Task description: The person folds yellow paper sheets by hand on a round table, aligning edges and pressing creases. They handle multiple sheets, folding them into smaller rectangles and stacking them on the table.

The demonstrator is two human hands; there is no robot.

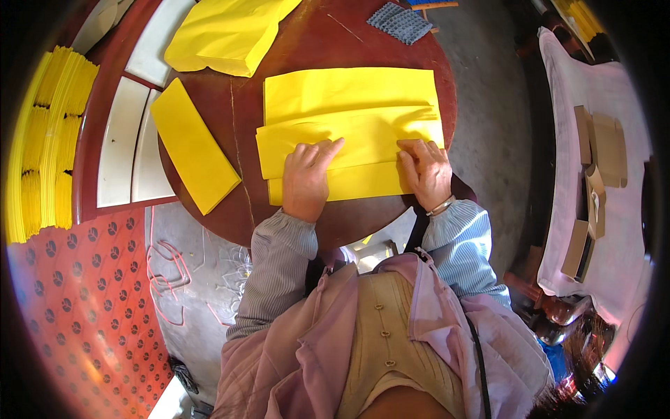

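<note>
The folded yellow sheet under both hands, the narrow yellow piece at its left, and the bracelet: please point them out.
Folded yellow sheet (pixel 364 135): head view, on its middle layer.
Narrow yellow piece (pixel 195 146): head view, middle of its upper face.
Bracelet (pixel 441 207): head view, top of its band.

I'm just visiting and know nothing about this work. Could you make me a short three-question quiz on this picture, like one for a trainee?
1. What colour is the layered material under the left hand and right hand?
2. True or false: the grey textured item lies between the two hands.
3. On the round table, where is the narrow yellow piece? (a) left of the layered material, (b) right of it, (c) on top of it.

Key: 1. Yellow. 2. False; it lies near the table's far right edge. 3. a.
</note>
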